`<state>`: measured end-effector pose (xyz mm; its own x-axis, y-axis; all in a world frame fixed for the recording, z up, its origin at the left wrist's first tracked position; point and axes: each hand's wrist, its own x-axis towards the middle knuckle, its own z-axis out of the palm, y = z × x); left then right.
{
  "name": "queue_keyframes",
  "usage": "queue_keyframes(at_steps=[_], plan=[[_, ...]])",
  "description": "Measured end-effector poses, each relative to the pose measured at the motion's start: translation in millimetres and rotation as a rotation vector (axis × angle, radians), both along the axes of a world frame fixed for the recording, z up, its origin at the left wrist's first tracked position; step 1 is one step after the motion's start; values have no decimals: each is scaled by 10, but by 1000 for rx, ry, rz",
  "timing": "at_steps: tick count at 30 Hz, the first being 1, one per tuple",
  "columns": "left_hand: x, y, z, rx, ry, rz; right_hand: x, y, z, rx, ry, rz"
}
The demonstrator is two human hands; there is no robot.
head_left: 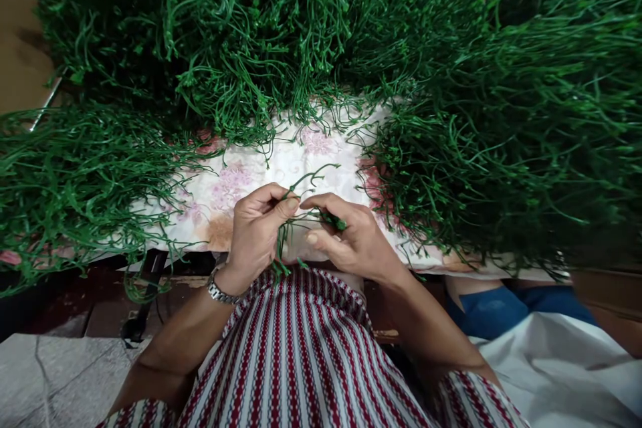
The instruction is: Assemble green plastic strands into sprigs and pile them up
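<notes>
One striped garment (295,348) — left hand (255,227) pinching several green stems (282,239), right hand (354,237) curled round one clump (333,220).

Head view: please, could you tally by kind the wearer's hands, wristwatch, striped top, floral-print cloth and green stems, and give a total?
Left hand and right hand: 2
Metal-banded wristwatch: 1
Striped top: 1
Floral-print cloth: 1
Total: 5
Green stems: too tangled to count, left out.

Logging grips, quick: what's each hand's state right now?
Left hand: closed, pinching green stems.
Right hand: partly curled, thumb apart from forefinger; green pieces show inside it, but whether gripped cannot be told.
</notes>
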<state>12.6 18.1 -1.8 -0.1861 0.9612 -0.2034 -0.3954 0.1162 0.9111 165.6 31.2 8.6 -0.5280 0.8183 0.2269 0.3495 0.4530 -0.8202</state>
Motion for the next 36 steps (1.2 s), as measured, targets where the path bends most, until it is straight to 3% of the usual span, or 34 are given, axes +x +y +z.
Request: queue_keyframes(at_steps=[5, 12, 15, 24, 30, 36], plan=[[51, -51, -105, 55, 94, -9, -124, -24, -117, -14, -87, -133], [-3, -73, -125, 3, 5, -91, -63, -40, -178, 18, 41, -78], [-34, -83, -126, 53, 50, -120, -56, -52, -202, 30, 65, -87], [-226, -137, -47, 9, 295, -443, -53, -108, -190, 63, 20, -27], [-310, -102, 52, -4, 452, -622, 2, -101, -186, 164, -131, 122], [-370, -88, 127, 53, 531, -985, 44, -27, -85, -87, -63, 514]])
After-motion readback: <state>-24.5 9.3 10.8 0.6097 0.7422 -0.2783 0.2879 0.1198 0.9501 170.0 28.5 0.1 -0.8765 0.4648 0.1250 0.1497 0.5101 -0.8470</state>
